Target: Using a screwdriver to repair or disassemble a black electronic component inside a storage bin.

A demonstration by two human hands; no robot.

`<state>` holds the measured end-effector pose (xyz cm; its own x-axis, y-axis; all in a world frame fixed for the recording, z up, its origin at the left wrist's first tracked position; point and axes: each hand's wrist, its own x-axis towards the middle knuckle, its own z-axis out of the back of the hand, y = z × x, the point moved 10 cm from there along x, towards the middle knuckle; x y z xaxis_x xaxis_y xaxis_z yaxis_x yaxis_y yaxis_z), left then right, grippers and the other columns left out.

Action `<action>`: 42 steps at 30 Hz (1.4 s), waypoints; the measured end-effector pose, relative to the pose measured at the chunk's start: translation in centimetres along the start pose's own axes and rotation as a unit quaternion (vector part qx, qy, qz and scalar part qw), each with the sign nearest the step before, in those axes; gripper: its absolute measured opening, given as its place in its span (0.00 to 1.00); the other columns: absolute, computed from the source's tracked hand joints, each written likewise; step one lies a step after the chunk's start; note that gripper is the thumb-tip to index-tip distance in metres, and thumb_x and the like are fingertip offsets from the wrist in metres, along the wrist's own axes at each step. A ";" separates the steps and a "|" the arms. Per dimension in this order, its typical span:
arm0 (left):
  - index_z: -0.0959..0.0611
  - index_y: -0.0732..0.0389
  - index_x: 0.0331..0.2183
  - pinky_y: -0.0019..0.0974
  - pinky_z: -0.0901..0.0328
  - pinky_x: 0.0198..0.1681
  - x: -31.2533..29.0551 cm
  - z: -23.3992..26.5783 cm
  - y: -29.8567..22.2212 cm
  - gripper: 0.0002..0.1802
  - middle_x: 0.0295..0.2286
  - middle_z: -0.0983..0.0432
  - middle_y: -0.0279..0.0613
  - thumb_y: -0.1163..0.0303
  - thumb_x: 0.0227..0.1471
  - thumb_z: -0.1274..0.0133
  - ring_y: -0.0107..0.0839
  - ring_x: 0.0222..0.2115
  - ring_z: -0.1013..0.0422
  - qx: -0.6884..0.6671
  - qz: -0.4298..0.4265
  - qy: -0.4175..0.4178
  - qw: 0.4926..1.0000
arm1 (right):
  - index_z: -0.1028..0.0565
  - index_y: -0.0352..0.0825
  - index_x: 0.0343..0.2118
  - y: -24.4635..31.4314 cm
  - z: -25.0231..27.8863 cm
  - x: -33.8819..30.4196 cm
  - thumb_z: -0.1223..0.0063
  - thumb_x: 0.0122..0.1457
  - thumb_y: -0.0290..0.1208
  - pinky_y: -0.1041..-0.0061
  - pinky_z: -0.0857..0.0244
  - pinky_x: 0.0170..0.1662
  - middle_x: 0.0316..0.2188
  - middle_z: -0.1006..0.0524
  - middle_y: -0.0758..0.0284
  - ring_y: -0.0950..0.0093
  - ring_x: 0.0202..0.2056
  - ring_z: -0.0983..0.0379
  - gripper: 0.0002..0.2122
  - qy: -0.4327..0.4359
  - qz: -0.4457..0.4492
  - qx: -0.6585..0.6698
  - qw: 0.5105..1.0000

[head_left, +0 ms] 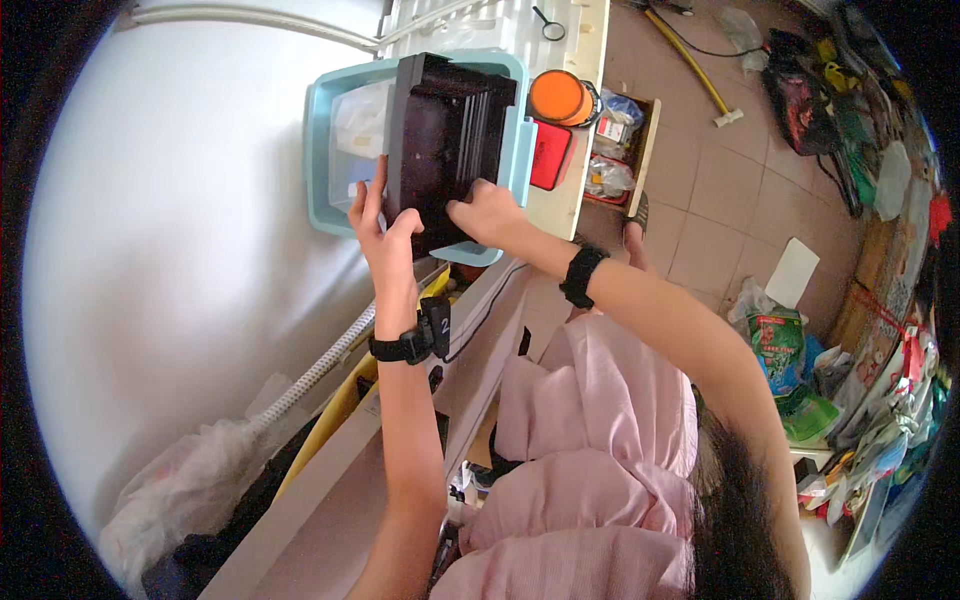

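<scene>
A black plastic case (430, 130) with a hollow inside and ridges along its right part is held tilted over a light blue plastic bin (317, 165). My left hand (388, 235) grips the case's lower left edge, thumb in front and the other fingers along its side. With fingers curled, my right hand (488, 214) closes on the lower right part of the case; its fingertips are partly hidden. Behind the case, a whitish translucent item (360, 120) lies in the bin. Both my wrists wear black straps.
Right of the bin are an orange-lidded round container (557, 96), a red box (548, 156) and a small magnifying glass (551, 30). An open drawer (646, 155) holds bagged items. A yellow-handled tool (690, 62) lies on the tiled floor; bags and clutter line the far right. A white wall rises left.
</scene>
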<state>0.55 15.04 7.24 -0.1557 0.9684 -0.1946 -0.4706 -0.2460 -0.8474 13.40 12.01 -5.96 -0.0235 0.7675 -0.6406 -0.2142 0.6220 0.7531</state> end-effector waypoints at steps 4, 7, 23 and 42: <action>0.25 0.45 0.56 0.28 0.32 0.34 0.0 -0.1 -0.1 0.42 0.59 0.51 0.52 0.82 0.35 0.52 0.36 0.52 0.39 -0.004 0.004 0.003 1.000 | 0.28 0.19 0.38 -1.0 -0.7 0.4 0.46 0.45 0.33 0.59 0.29 0.46 0.37 0.23 0.42 0.45 0.41 0.26 0.21 -0.016 -0.010 0.019 1.000; 0.25 0.44 0.57 0.29 0.32 0.35 -0.1 -0.1 -0.1 0.42 0.59 0.51 0.52 0.82 0.35 0.51 0.37 0.53 0.39 0.001 0.002 0.003 1.000 | 0.27 0.24 0.42 -0.3 -0.7 0.2 0.45 0.45 0.32 0.58 0.28 0.45 0.35 0.22 0.44 0.47 0.39 0.24 0.21 0.015 0.037 -0.023 0.999; 0.26 0.44 0.57 0.29 0.33 0.37 0.1 -0.2 0.1 0.42 0.59 0.51 0.52 0.82 0.36 0.52 0.38 0.53 0.40 0.014 0.009 0.006 1.000 | 0.31 0.29 0.45 4.6 -0.1 -2.4 0.42 0.46 0.30 0.59 0.26 0.34 0.26 0.21 0.53 0.57 0.32 0.21 0.22 0.015 0.308 -0.288 0.907; 0.26 0.45 0.57 0.28 0.33 0.37 0.4 0.0 -0.2 0.42 0.59 0.50 0.54 0.81 0.35 0.52 0.36 0.51 0.39 0.044 -0.023 -0.001 0.999 | 0.30 0.35 0.47 5.7 -1.1 -4.0 0.40 0.42 0.27 0.58 0.28 0.31 0.21 0.23 0.55 0.53 0.28 0.23 0.24 0.014 0.461 -0.334 0.822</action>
<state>0.61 15.43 7.35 -0.1335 0.9787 -0.1562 -0.5524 -0.2043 -0.8082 11.18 12.32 0.69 -0.4971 0.8552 0.1466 -0.5805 -0.4534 0.6763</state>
